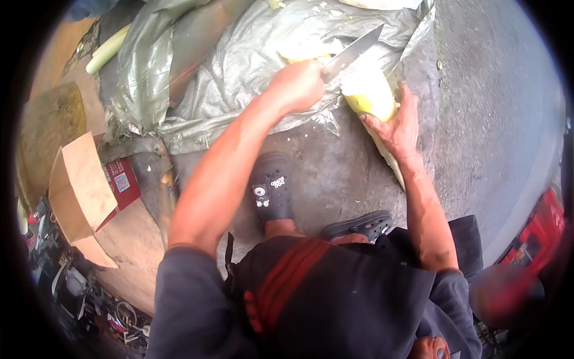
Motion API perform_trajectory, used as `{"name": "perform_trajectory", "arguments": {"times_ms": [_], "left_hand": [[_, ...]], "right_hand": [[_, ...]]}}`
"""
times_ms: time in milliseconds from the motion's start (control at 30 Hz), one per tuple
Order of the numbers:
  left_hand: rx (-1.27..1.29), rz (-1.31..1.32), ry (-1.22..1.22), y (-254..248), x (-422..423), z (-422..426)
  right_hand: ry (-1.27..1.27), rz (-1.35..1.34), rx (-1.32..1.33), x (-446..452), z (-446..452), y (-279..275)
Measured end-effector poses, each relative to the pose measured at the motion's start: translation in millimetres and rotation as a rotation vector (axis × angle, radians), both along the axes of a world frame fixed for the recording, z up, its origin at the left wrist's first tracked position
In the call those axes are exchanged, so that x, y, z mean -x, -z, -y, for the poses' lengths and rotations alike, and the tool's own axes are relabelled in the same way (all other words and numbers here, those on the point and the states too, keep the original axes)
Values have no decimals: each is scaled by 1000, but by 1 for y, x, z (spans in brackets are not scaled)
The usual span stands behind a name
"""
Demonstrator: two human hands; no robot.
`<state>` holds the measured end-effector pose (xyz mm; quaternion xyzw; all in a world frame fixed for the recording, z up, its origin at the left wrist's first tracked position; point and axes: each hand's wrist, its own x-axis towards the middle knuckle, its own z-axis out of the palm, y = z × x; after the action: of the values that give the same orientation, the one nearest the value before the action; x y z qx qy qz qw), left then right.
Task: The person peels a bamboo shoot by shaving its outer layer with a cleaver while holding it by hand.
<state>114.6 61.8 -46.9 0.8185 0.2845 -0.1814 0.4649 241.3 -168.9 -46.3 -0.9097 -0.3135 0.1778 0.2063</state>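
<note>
Left hand (pixel 297 87)'s clenched round a knife (pixel 354 52), right hand (pixel 396 127)'s grasping the pale veg (pixel 366 100) by the sheet's (pixel 224 90) edge — box (pixel 88 179) shows a QR code (pixel 122 182), lettering too small to read.

Knife (pixel 354 53): handle hidden | red item (pixel 543 226): blurred, perhaps plastic

The blade (pixel 356 52) is silvery, the vegetable (pixel 369 99) yellow-green and white, the sheet (pixel 218 84) grey-green, the clothing (pixel 335 293) red-striped black.
</note>
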Motion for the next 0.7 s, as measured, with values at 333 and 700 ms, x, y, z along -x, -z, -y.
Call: {"name": "perform_trajectory", "arguments": {"times_ms": [333, 700], "left_hand": [[-189, 203, -47, -40, 112, 76], [-262, 102, -29, -65, 139, 88]], "right_hand": [[-75, -91, 117, -12, -4, -13], [-87, -120, 96, 14, -17, -5]]}}
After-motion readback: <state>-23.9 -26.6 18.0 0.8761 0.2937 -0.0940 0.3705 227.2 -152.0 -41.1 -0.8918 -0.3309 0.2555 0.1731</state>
